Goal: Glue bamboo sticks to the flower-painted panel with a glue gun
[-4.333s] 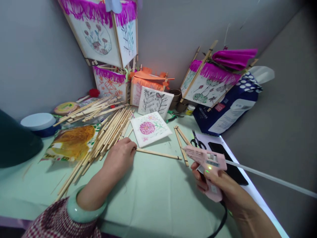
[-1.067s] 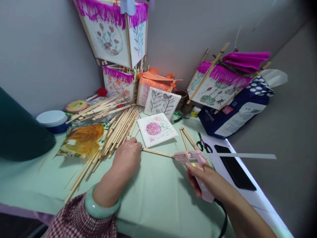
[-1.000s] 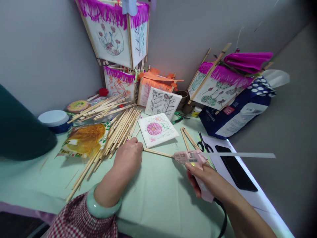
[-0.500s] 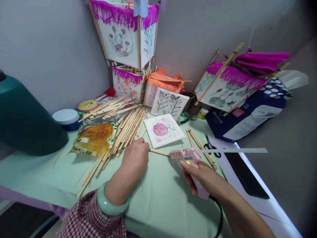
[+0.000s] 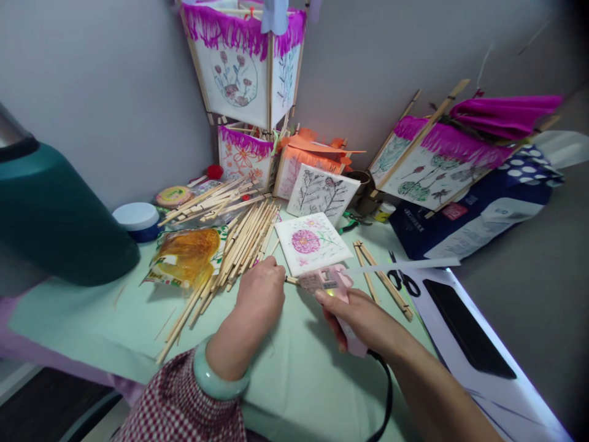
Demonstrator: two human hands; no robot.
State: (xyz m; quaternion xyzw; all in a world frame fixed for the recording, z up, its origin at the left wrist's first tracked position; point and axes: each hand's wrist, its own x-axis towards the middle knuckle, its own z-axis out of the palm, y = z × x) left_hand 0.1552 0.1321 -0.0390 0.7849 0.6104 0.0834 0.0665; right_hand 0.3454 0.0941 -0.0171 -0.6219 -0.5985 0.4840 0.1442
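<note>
My left hand point(image 5: 261, 291) is closed around a thin bamboo stick point(image 5: 291, 280), whose end sticks out to the right. In my right hand point(image 5: 356, 314) is a pink hot glue gun point(image 5: 327, 283), with a lit light on its side. Its nozzle is at the stick, close to my left fingers; whether it touches cannot be made out. A long pale glue stick point(image 5: 414, 265) juts out of the gun's back, and a black cord hangs from its handle. Just beyond my hands lies a white square panel point(image 5: 313, 243) with a pink flower drawing.
Left of my hand lie a pile of bamboo sticks point(image 5: 246, 242) and a plastic packet point(image 5: 186, 255). A green bottle point(image 5: 59, 215) stands far left. Scissors point(image 5: 404, 279), joined sticks point(image 5: 386, 285) and a black phone-like slab point(image 5: 469, 328) are at right. Paper lanterns point(image 5: 234, 77) stand behind.
The glue gun in my right hand has moved left along the stick, toward my left hand. My left hand keeps its hold. The whole view has shifted slightly.
</note>
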